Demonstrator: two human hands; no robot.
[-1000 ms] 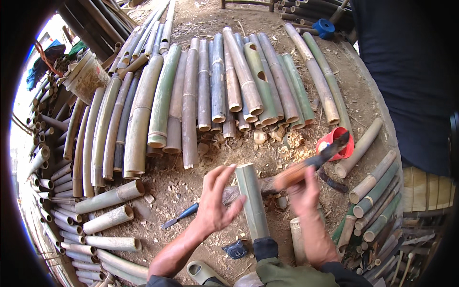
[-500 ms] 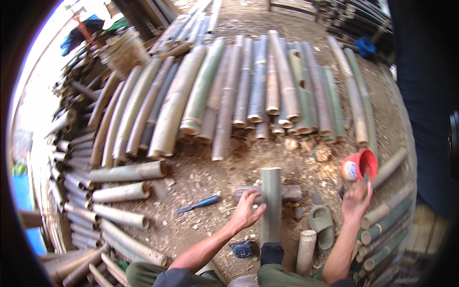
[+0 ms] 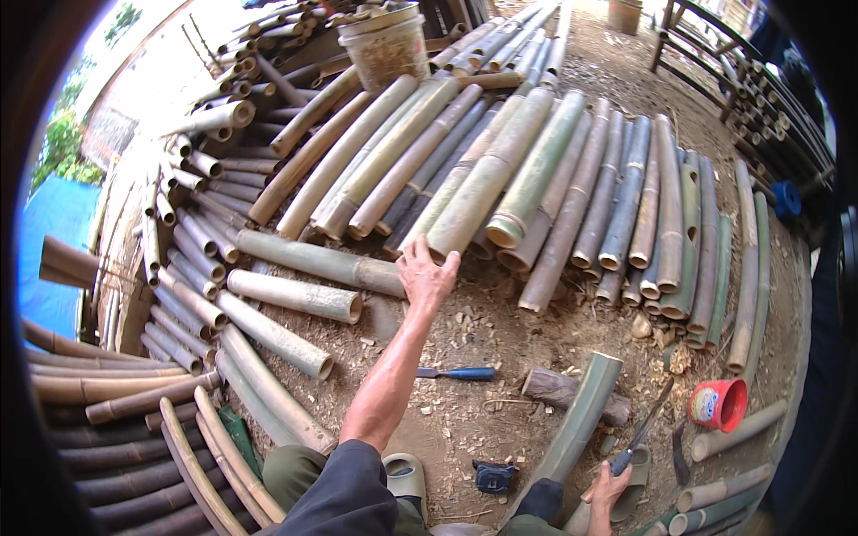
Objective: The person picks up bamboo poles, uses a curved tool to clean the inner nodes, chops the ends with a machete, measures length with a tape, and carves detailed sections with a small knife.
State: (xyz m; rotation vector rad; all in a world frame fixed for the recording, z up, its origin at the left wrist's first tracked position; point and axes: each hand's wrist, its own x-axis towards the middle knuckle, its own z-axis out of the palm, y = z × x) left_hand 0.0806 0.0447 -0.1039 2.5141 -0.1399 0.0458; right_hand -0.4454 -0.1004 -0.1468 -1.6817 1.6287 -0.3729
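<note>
My left hand [image 3: 427,272] stretches forward, fingers apart, at the near ends of the bamboo poles. It is against or just over the end of a thick pale bamboo pole [image 3: 496,170]; contact is unclear. Low on the right, my right hand [image 3: 610,489] is closed around a tool with a long, narrow dark blade [image 3: 651,415]; its exact kind is unclear. A green bamboo length [image 3: 581,415] leans across a short dark log [image 3: 547,386], its lower end by my foot. A blue-handled chisel [image 3: 469,373] lies on the dirt between my hands.
Bamboo poles [image 3: 639,196] lie in a row ahead, with more stacked at left [image 3: 192,259]. A red tub [image 3: 718,405] stands tipped at right. A small dark boxy object [image 3: 494,476] and sandal [image 3: 407,478] are near my feet. Behind the row stands a dirty white bucket [image 3: 384,54].
My view has swung left. My left hand has gone from beside the upright green bamboo to the pole ends. My right hand has left the red tub; the bladed tool now shows in it.
</note>
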